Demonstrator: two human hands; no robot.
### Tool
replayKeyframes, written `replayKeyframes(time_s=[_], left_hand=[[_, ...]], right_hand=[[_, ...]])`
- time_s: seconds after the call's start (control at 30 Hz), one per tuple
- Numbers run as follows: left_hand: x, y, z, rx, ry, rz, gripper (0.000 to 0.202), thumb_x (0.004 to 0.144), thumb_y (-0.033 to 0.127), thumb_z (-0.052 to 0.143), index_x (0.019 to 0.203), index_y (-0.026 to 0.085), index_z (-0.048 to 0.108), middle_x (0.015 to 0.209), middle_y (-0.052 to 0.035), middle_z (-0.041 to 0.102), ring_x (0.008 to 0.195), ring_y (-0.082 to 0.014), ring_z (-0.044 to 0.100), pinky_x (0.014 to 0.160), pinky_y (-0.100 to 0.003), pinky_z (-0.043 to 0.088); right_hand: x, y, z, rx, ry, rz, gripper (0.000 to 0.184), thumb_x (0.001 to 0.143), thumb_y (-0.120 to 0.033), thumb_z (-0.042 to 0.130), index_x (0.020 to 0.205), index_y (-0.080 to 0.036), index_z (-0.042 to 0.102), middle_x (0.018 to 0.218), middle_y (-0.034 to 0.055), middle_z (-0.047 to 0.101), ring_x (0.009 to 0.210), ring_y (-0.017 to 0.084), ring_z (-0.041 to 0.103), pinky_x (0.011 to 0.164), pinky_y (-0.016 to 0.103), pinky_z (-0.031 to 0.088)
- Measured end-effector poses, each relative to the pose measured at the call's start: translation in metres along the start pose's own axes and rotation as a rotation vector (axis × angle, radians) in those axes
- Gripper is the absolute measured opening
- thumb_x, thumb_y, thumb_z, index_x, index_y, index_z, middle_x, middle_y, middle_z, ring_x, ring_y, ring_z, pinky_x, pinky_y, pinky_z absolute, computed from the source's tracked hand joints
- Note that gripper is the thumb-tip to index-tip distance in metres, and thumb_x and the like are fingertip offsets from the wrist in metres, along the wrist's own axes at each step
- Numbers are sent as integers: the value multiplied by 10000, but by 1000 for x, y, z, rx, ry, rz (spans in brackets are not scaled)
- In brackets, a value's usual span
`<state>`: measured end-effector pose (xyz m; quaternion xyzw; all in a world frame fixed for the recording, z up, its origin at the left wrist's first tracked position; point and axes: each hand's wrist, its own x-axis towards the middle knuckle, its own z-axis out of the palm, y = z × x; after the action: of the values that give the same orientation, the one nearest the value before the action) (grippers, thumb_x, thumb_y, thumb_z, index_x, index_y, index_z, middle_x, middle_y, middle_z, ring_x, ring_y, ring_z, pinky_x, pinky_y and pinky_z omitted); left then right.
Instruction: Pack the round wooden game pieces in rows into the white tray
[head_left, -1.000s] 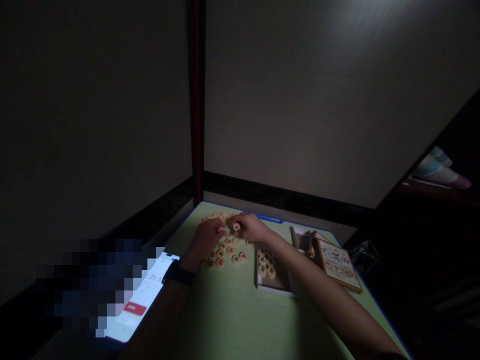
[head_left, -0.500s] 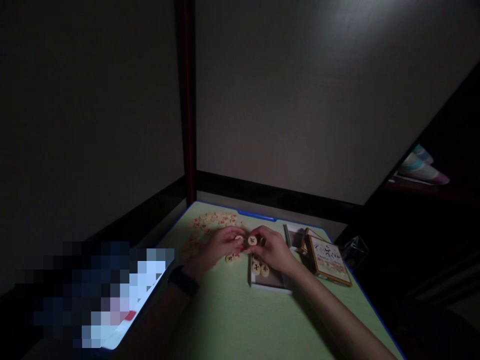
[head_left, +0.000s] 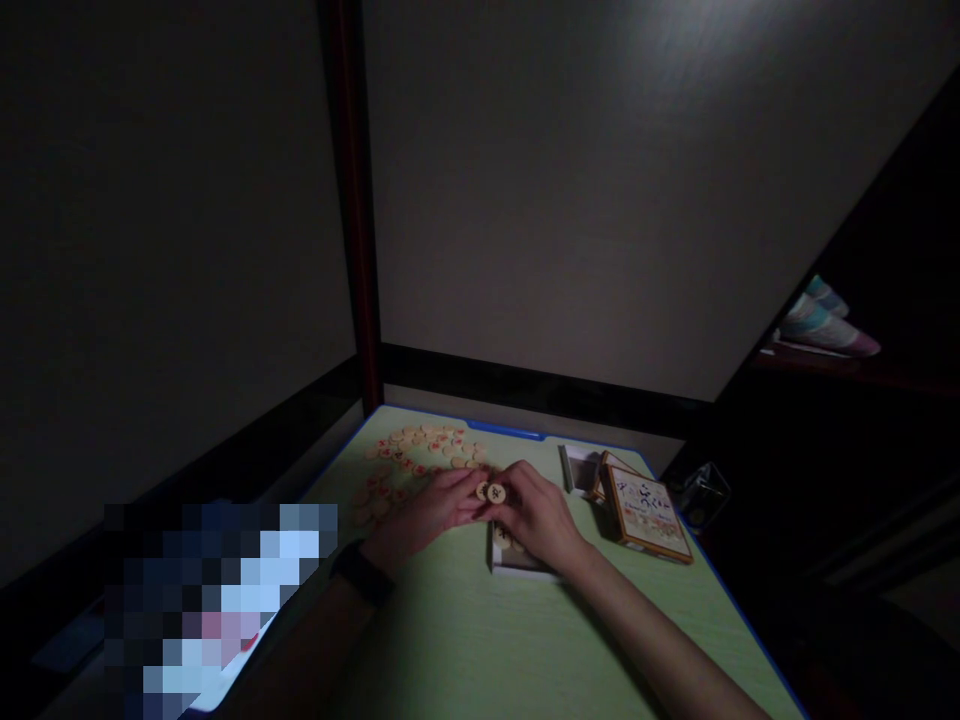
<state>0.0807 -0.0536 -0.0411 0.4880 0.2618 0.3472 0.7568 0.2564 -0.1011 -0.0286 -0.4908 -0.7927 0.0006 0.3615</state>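
Pretty dark shot, but here's what I can make out. Closest in is the green table [head_left: 480, 640] with a blue edge, and both forearms reach across it. There's a dark watch [head_left: 363, 573] on the left wrist. Off to the lower left is a glowing screen [head_left: 225, 590], but it's blurred out, so no details there.

The left hand [head_left: 435, 510] and right hand [head_left: 541, 522] are pulled together in the middle of the table, fingertips nearly touching. Each one is pinching a small round game piece. The left-hand disc [head_left: 482, 492] and the right-hand disc [head_left: 496, 493] sit side by side, faces up towards the camera. They're pale cream, flat and coin-shaped, each with a dark mark in the centre. The marks are too small to read.

The two discs are held just above the far end of a shallow white tray [head_left: 525, 573], which the right hand mostly covers.

Just past the left hand is a loose scatter of matching discs [head_left: 420, 455] lying flat on the table, some with red marks and some with dark ones. To the right there's a box lid [head_left: 646, 513] with an orange border and printed artwork, and a small open box [head_left: 581, 466] next to it. A clear container [head_left: 703, 494] sits just off the table's right side.

Further back a dark red post [head_left: 351, 220] stands at the table's corner against a plain wall [head_left: 600, 200].
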Motion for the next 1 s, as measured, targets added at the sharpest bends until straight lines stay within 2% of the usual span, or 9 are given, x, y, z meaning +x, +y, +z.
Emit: replayKeyframes(time_s=[0.13,0.23,0.3,0.37,0.5,0.67,0.83,1.0], left_hand=[[-1,3,5,95,-27,25,340,787,482,702,872,176,583,824,-11,593,773,-123,592,733,-249,497],[-2,5,5,180,-62,51,355,758,474,734,800,158,579,710,33,516,614,-72,473,556,-197,391],[-2,6,4,220,-70,60,362,742,469,753,793,143,603,702,30,526,600,-69,454,526,-196,353],[-1,6,2,210,-64,58,372,720,463,776,811,134,630,742,11,570,643,-83,498,560,-201,384],[0,5,-2,91,-81,1,393,684,431,822,888,142,653,875,-30,637,805,-137,610,726,-248,491],[-3,7,-6,54,-70,14,481,664,439,846,1004,146,676,1026,-91,673,964,-215,655,859,-341,541],[-6,12,-5,28,-33,24,506,669,440,845,1037,139,670,1036,-96,681,894,-216,697,891,-416,558],[-2,13,-6,124,31,30,523,617,503,856,924,119,678,883,-68,709,774,-203,712,827,-399,586]], right_hand=[[-1,-2,7,-101,-10,19,217,898,-413,652,939,-206,599,907,53,619,782,190,614,668,282,479],[-1,-4,10,-170,-27,28,242,907,-439,630,930,-201,592,899,56,614,772,195,612,657,286,475],[-2,-5,10,-185,-33,38,257,902,-453,632,922,-200,593,889,56,611,767,196,609,648,285,473],[-2,-6,10,-161,-31,35,248,894,-442,645,930,-201,600,891,57,611,776,198,609,652,286,478],[-2,-8,8,-42,-8,-7,170,893,-318,648,1011,-198,625,961,76,638,838,205,620,712,300,503],[-2,-7,8,21,35,-50,193,892,-260,633,1078,-208,636,919,78,683,856,229,622,768,340,513],[-2,-6,5,-13,50,-114,205,935,-272,587,1126,-199,610,900,81,689,845,227,626,762,342,516],[-5,-4,5,-73,6,-135,205,962,-255,531,1153,-195,571,932,95,681,860,221,630,756,331,524]])
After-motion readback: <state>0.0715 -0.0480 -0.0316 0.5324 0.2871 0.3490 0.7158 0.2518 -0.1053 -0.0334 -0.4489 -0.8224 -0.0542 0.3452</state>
